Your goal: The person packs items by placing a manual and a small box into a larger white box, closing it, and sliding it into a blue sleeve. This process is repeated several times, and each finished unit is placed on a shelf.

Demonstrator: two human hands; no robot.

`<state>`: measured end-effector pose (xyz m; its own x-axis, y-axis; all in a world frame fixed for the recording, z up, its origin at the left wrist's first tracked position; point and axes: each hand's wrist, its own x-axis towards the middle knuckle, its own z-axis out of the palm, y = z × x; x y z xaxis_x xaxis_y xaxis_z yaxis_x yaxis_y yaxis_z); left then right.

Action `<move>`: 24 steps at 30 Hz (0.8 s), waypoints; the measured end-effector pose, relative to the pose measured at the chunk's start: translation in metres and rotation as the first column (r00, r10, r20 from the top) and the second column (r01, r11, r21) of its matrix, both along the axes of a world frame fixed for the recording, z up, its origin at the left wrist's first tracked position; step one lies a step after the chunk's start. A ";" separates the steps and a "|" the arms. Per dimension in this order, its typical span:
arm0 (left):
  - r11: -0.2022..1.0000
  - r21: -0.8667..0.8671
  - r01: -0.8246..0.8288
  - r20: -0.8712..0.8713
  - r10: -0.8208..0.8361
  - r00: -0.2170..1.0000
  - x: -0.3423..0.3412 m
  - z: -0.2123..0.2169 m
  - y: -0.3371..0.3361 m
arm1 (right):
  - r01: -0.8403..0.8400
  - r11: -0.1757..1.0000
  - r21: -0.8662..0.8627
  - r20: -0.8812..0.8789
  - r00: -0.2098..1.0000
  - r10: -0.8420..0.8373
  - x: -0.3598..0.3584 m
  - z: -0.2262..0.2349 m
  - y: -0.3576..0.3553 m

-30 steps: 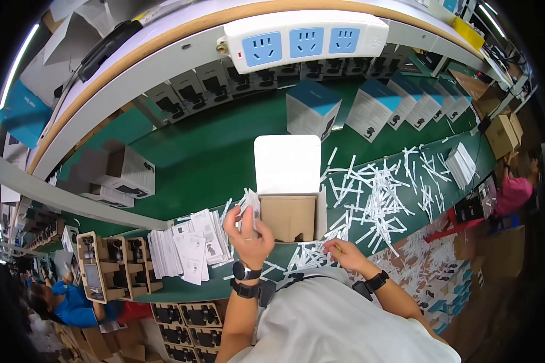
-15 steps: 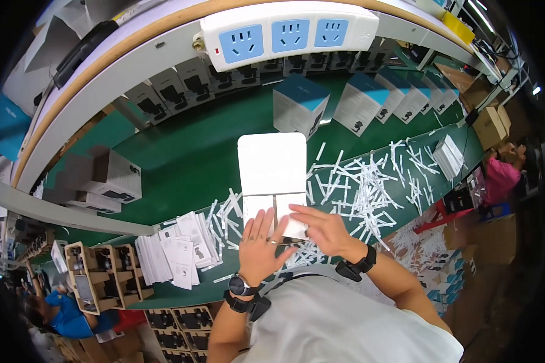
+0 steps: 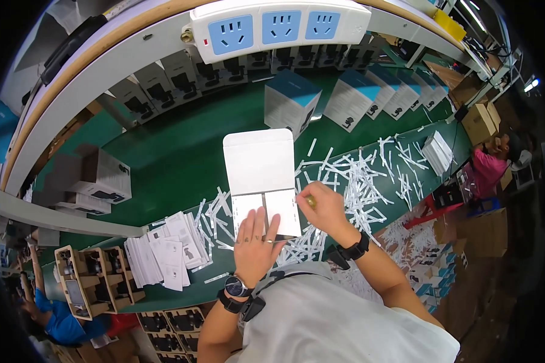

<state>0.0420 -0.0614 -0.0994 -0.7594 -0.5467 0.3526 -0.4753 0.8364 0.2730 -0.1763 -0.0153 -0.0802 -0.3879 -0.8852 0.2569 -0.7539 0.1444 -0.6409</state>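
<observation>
1. The green workbench (image 3: 181,154) spans the scene, with a shelf beam (image 3: 79,91) above its far side.
2. At near left, a co-worker in blue (image 3: 72,320) is beside brown trays (image 3: 72,260) holding dark devices; at far right is a person in pink (image 3: 489,168).
3. A white power strip (image 3: 281,27) with three blue sockets is fixed on the beam, its body blocking part of the view of the boxes behind.
4. Teal-topped boxes (image 3: 348,100) stand along the far right; open boxes (image 3: 106,175) lie at left, behind a grey rail (image 3: 72,222).
5. The white box (image 3: 258,163) is at the bench's near middle, lid raised toward the far side, two inner flaps folded in with a narrow gap between.
6. Leaflets (image 3: 163,251) are piled to its left; loose white strips (image 3: 360,187) crowd its right.
7. The left hand (image 3: 254,248) lies flat, fingers spread, across the near flaps, hiding part of them.
8. The right hand (image 3: 324,209) is curled at the box's right edge; whether it pinches anything, I cannot tell.
</observation>
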 end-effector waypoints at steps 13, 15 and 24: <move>0.999 -0.034 -0.004 -0.139 0.000 0.990 -0.006 -0.019 0.008 | -0.296 0.941 -0.167 -0.265 0.932 0.246 0.079 -0.001 -0.081; 0.999 0.002 0.045 -0.117 -0.045 0.992 -0.004 -0.016 0.006 | -0.277 0.960 -0.031 -0.218 0.940 0.264 0.088 0.004 -0.080; 0.993 0.050 0.105 -0.053 -0.102 0.993 0.003 -0.007 0.001 | 0.004 0.873 -0.488 0.615 0.712 0.340 0.027 0.041 -0.069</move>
